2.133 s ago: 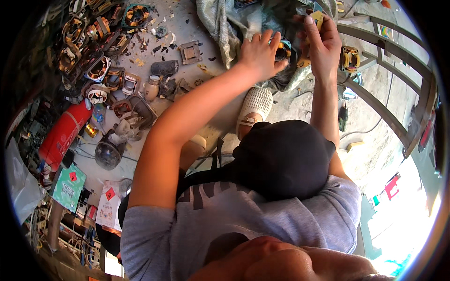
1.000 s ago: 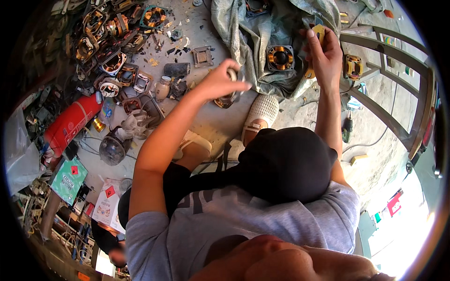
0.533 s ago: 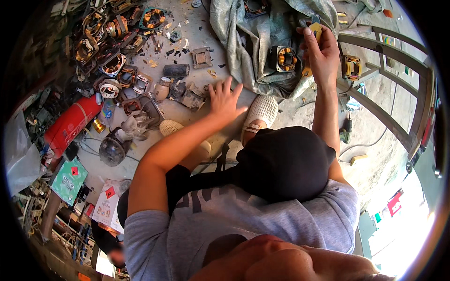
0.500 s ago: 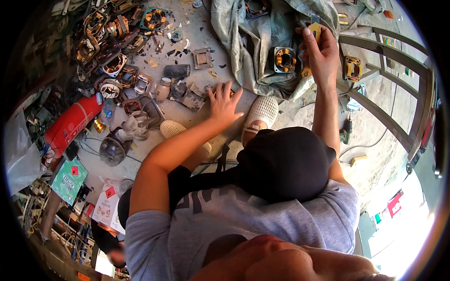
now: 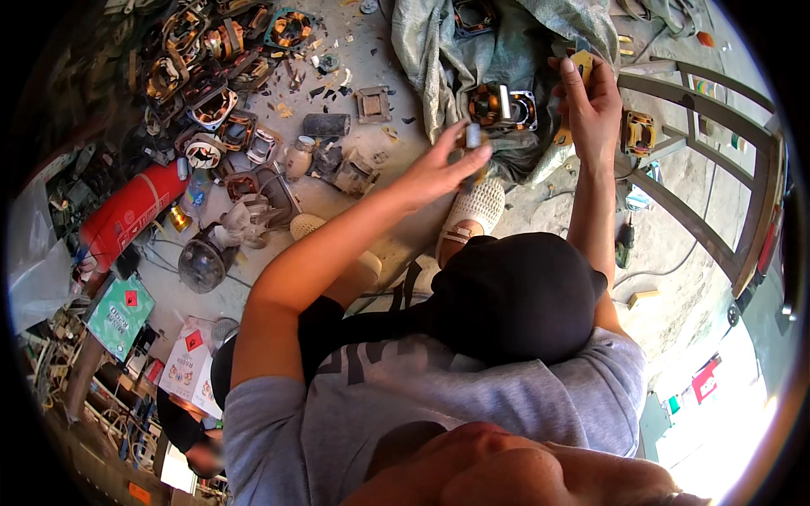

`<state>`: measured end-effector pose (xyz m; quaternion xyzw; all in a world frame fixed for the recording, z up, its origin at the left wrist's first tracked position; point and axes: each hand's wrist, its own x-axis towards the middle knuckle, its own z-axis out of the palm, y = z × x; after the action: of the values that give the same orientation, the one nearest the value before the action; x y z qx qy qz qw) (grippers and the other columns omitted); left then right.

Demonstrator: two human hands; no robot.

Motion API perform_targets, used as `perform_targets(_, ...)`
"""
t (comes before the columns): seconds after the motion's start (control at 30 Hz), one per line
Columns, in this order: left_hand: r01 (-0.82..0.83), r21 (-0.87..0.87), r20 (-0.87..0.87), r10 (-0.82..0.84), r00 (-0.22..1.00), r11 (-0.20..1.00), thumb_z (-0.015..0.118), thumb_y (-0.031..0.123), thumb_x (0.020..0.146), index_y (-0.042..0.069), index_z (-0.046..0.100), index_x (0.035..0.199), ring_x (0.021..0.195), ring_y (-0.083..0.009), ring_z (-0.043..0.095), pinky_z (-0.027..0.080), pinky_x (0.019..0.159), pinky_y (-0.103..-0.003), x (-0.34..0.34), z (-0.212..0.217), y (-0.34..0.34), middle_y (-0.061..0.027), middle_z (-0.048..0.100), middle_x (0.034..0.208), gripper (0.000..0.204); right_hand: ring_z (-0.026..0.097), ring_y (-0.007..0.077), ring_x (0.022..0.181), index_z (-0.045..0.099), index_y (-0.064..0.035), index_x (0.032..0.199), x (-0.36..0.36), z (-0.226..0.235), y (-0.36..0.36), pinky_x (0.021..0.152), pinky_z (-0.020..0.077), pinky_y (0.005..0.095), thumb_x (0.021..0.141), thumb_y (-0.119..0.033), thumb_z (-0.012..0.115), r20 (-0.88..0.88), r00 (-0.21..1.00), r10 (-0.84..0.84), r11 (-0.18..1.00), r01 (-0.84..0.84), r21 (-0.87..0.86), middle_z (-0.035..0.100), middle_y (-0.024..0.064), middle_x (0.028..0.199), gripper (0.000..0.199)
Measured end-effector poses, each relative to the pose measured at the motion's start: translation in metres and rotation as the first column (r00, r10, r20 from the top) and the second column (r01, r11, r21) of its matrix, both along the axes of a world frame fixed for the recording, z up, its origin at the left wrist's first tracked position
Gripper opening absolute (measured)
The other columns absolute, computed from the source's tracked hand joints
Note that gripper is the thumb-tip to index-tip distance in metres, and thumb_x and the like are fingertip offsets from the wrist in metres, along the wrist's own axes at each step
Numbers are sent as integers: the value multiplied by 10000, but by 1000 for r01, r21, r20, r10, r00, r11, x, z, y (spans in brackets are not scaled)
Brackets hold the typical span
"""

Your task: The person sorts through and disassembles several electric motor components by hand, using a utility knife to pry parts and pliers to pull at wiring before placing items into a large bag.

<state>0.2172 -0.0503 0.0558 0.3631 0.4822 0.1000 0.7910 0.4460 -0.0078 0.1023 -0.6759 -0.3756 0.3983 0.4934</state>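
My left hand [image 5: 443, 169] is lifted over the near edge of the grey-green tarp [image 5: 422, 51]. Its thumb and fingers curl round a motion-blurred part with a pale silvery cylindrical end [image 5: 473, 135]; its brownish lower portion is smeared. Just beyond, on the tarp, a square motor stator [image 5: 525, 111] lies against a copper-wound part [image 5: 483, 104] with a pale upright bar. Farther off on the cloth sits another stator [image 5: 474, 17]. On the right, my right hand [image 5: 595, 101] is closed round a long yellow tool [image 5: 582, 63] with a grey tip, held upright; its exact kind is unclear.
Many copper-wound stators [image 5: 211, 110] are heaped at the far left, near a red cylinder [image 5: 135, 207]. A dark metal cylinder [image 5: 326, 125], square frame [image 5: 372, 104] and small jar [image 5: 299, 158] stand on the floor. A metal frame [image 5: 734, 160] bearing a yellow stator [image 5: 639, 133] borders the right.
My left hand has risen from the floor parts toward the tarp, moving right. A copper-wound part with a pale bar now shows beside the stator. My right hand keeps its grip on the yellow tool.
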Motion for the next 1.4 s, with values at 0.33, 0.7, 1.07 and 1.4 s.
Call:
perform_targets(0.33, 764, 447, -889, 138, 436, 465, 839, 372, 670, 124, 449, 1387, 1270, -303, 420, 302, 1066, -478, -82, -63, 62, -100, 488, 1329, 853, 627, 75, 820, 558, 2, 1144, -7, -22, -12, 631, 506, 213, 969, -196, 591, -94, 992, 84, 992, -92, -90, 655, 33, 963, 267)
perform_targets(0.7, 815, 476, -877, 103, 470, 330, 844, 326, 659, 146, 538, 1283, 1263, -255, 440, 224, 1115, -540, -120, -81, 74, -36, 556, 1247, 718, 664, 114, 813, 532, 14, 1138, -37, -35, -15, 638, 533, 251, 999, -188, 531, -261, 930, 260, 908, -327, -262, 623, 59, 973, 246)
perform_targets(1.07, -378, -257, 291, 444, 847, 890, 752, 312, 839, 27, 569, 1221, 1136, -245, 580, 407, 1073, -384, -123, -58, 77, -101, 597, 1194, 511, 657, 152, 890, 494, 20, 1219, -68, -59, -16, 742, 570, 279, 1005, -128, 490, -813, 575, -92, 833, -403, -380, 645, 109, 1044, 261)
perform_targets(1.4, 773, 610, -767, -113, 631, 177, 816, 171, 678, 202, 527, 1341, 1225, -271, 501, 178, 1182, -512, -140, -96, 113, -32, 563, 1290, 724, 623, 157, 989, 401, 44, 1382, -119, -105, -22, 811, 565, 278, 962, -91, 559, -691, 620, 373, 694, -680, -236, 573, 109, 1200, 468)
